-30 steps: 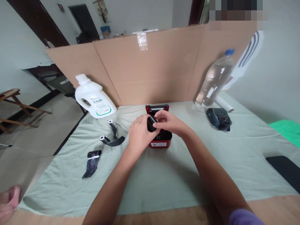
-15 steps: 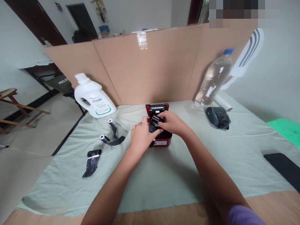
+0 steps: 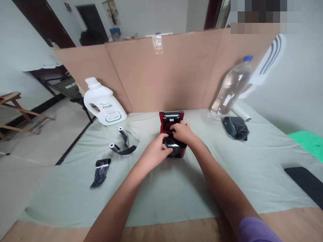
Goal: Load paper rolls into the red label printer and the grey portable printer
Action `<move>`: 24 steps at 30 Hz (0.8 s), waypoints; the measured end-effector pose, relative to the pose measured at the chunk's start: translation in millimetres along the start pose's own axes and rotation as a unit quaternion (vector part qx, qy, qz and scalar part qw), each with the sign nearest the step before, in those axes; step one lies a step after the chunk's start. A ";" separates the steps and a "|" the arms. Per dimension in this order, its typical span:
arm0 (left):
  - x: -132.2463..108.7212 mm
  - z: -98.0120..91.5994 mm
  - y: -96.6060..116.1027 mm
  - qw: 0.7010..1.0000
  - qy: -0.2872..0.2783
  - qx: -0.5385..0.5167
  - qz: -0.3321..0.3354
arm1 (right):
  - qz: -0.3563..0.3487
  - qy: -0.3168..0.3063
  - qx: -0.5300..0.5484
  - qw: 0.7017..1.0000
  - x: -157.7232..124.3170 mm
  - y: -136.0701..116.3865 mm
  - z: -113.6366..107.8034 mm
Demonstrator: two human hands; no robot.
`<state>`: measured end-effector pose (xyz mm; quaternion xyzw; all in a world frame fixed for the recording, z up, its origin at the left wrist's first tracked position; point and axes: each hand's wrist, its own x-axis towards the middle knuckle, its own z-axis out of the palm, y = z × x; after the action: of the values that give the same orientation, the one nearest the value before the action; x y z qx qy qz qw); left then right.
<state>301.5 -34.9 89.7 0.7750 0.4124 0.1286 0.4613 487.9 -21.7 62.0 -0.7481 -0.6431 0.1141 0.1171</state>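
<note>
A small red-and-black label printer [image 3: 183, 152] stands on the cloth with its lid [image 3: 172, 117] raised toward the cardboard. Glossy black ribbon film [image 3: 174, 148] drapes over the printer's front. At the left side of the printer, my left hand [image 3: 156, 150] has its thumb across the film and its fingers curled at the edge. My right hand [image 3: 183, 132] reaches into the open printer from the right with fingers bent down; what its fingertips grip is hidden.
On the left lie a ribbon strung between two small rolls [image 3: 127, 151] and a black ribbon roll [image 3: 103, 163]. A white detergent bottle [image 3: 107, 106] and a clear water bottle [image 3: 230, 89] stand before the cardboard [image 3: 164, 74]. To the right are a black device [image 3: 234, 128] and a phone [image 3: 305, 183].
The black roll that both hands held above the printer has gone down into it, and film now hangs over the front. My right hand has moved into the opening. The view has shifted slightly.
</note>
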 end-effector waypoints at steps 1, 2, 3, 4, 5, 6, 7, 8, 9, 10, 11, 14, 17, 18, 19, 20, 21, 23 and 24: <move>1.3 -1.2 -1.5 1.000 0.002 -0.005 -0.004 | 0.000 0.003 0.006 1.000 -0.2 0.3 -1.2; 2.5 -2.7 -3.0 1.000 -0.001 -0.010 -0.009 | 0.000 0.004 0.020 1.000 -1.2 1.3 -3.8; 3.4 -4.1 -4.3 1.000 -0.007 -0.014 -0.015 | 0.002 0.001 0.040 0.999 -2.7 3.0 -7.9; 3.9 -5.5 -5.2 1.000 -0.015 -0.018 -0.020 | 0.007 -0.005 0.066 0.998 -4.6 5.5 -13.0; 4.1 -6.6 -5.9 0.999 -0.020 -0.020 -0.023 | 0.017 -0.010 0.096 0.995 -6.5 8.7 -18.6; 4.0 -7.5 -6.2 0.999 -0.023 -0.020 -0.024 | 0.034 -0.006 0.125 0.992 -8.2 12.5 -24.1; 3.7 -8.0 -6.4 0.999 -0.023 -0.018 -0.024 | 0.056 0.016 0.151 0.987 -9.3 16.6 -28.6; 3.4 -8.2 -6.5 0.999 -0.024 -0.017 -0.023 | 0.082 0.057 0.172 0.980 -9.4 20.7 -31.6; 3.0 -8.2 -6.6 0.999 -0.025 -0.016 -0.022 | 0.103 0.110 0.193 0.970 -8.4 24.5 -32.7; 2.8 -8.1 -6.9 0.999 -0.026 -0.017 -0.022 | 0.113 0.164 0.216 0.956 -6.2 27.8 -32.0; 2.8 -7.9 -7.4 0.999 -0.030 -0.018 -0.020 | 0.112 0.205 0.244 0.941 -3.0 30.3 -29.6; 3.3 -7.9 -9.3 0.999 -0.036 -0.020 -0.014 | 0.056 0.238 0.339 0.908 8.8 33.7 -17.6; 3.5 -9.0 -9.8 0.999 -0.039 -0.020 -0.010 | 0.025 0.237 0.380 0.894 12.7 35.4 -6.0; 3.2 -9.0 -9.3 0.999 -0.040 -0.019 -0.009 | 0.022 0.239 0.385 0.891 10.4 36.4 -2.1; 2.9 -8.7 -8.7 0.999 -0.045 -0.019 -0.007 | 0.019 0.240 0.391 0.888 6.2 37.8 2.3; 2.5 -8.1 -7.9 0.998 -0.051 -0.021 -0.007 | 0.014 0.238 0.398 0.886 0.3 39.3 7.4; 2.4 -7.5 -7.1 0.998 -0.059 -0.026 -0.008 | 0.010 0.234 0.405 0.884 -6.7 40.8 13.5; 3.2 -8.0 -6.2 0.996 -0.083 -0.038 -0.014 | 0.015 0.217 0.431 0.876 -21.8 43.0 27.7; 4.6 -10.5 -6.8 0.995 -0.095 -0.040 -0.017 | 0.023 0.206 0.452 0.868 -28.8 43.4 35.1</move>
<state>294.7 -23.4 89.0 0.7577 0.3742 0.0630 0.5309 513.0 -55.5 15.4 -0.6348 -0.4647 0.2381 0.5696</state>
